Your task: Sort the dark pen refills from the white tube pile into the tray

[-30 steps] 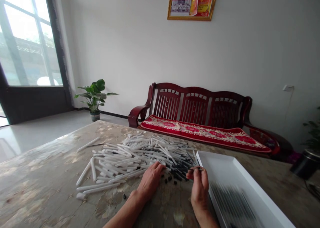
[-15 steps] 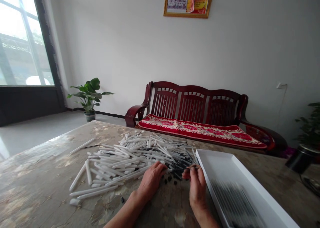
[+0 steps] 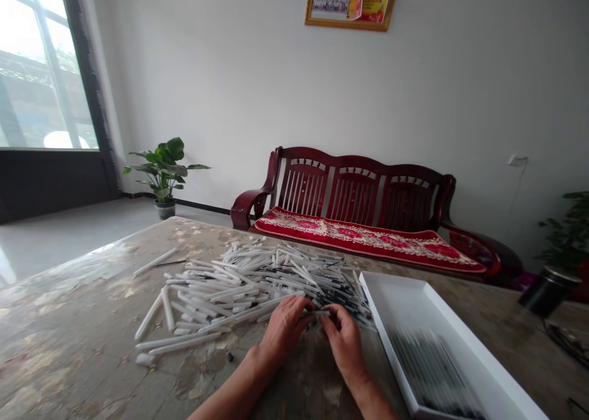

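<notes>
In the head view, the two hands meet over the desk (image 3: 110,352), just short of the near right edge of a large pile. Between them is a slim piece (image 3: 318,313), lying roughly level and crosswise, pale along the short stretch that shows. The left hand (image 3: 286,323), back upward, grips its left end with bent fingers. The right hand (image 3: 343,340) pinches its right end between thumb and fingers. The hands are close together, so most of the piece is hidden by the fingers and its exact form cannot be told.

The pile of white sticks (image 3: 230,288) spreads beyond the hands and to the left of them, many sticks crossing one another. Dark sticks (image 3: 338,292) lie in the right part of it, just past the fingertips of the right hand. A small black piece (image 3: 230,357) lies alone on the desk, left of the left forearm. To the right of the right hand, and apart from it, stands a shallow white box (image 3: 430,303); a row of slender sticks (image 3: 432,371), blurred, lies side by side in its near part.
</notes>
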